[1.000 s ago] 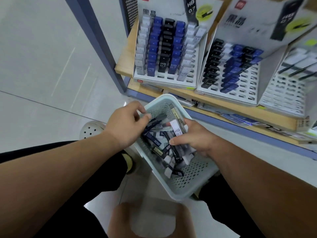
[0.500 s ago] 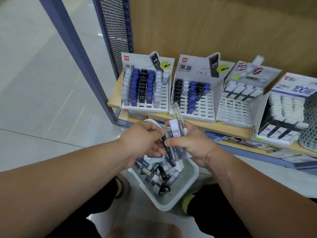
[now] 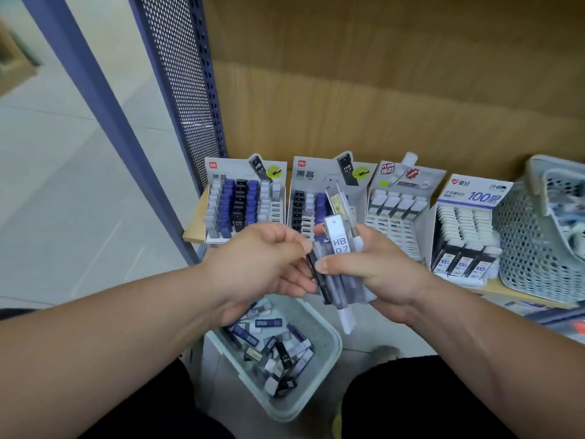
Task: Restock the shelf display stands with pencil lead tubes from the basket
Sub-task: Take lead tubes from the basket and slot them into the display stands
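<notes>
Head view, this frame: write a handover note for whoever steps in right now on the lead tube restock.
Right hand: grips a bundle of tubes, held upright in front of the stands.
Left hand: its curled fingers meet the bundle's left edge; whether it pinches a tube cannot be told.
Basket: on the floor below the hands, with many loose tubes inside.
Done: the leftmost stand is nearly full.
Left: the second stand has many empty slots. Slot in the held tubes, then carry on from the basket.
</notes>
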A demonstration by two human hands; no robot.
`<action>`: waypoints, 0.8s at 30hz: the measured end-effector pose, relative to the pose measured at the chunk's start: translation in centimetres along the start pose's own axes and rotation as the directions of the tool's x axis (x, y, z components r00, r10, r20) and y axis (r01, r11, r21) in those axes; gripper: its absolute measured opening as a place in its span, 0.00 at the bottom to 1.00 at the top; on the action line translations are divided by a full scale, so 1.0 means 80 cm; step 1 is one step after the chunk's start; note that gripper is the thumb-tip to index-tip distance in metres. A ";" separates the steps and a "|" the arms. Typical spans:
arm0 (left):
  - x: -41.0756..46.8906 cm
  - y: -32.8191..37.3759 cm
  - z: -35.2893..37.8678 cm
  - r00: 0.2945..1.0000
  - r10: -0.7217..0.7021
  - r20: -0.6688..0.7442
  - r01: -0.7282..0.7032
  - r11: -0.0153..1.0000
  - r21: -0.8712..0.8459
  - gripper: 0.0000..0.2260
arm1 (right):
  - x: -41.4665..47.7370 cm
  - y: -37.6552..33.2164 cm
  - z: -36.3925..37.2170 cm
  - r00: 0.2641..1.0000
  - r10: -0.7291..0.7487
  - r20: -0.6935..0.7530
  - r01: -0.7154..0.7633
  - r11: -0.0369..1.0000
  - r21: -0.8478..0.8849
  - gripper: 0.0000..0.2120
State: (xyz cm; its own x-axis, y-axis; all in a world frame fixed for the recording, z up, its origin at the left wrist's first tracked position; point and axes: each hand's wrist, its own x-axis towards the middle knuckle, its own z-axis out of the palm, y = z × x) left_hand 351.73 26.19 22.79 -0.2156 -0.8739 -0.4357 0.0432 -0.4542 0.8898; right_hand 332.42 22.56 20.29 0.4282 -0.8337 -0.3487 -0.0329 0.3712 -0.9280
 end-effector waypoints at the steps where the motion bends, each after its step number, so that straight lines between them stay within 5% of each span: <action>1: 0.006 -0.002 0.004 1.000 -0.008 -0.002 0.008 1.000 -0.004 0.06 | 0.001 0.001 -0.003 0.999 0.011 -0.033 -0.011 1.000 0.007 0.32; 9: 0.069 0.003 0.012 0.999 -0.008 -0.046 0.009 1.000 0.017 0.08 | 0.031 0.011 -0.030 0.977 0.089 -0.194 -0.062 0.988 0.141 0.40; 16: 0.126 0.010 0.010 0.999 -0.048 0.000 0.048 0.998 -0.027 0.08 | 0.058 0.007 -0.073 0.973 0.083 -0.214 -0.021 0.960 0.278 0.30; 24: 0.189 0.018 0.016 0.977 -0.045 -0.209 0.005 0.982 -0.190 0.04 | 0.072 0.014 -0.127 0.939 0.151 -0.310 -0.020 0.921 0.390 0.21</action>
State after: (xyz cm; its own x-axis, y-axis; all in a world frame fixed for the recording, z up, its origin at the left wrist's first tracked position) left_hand 347.26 12.55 17.65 -0.0091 -0.8693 -0.4942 0.2267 -0.4831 0.8457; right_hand 325.66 13.98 15.87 0.1173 -0.8530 -0.5085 0.3133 0.5177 -0.7961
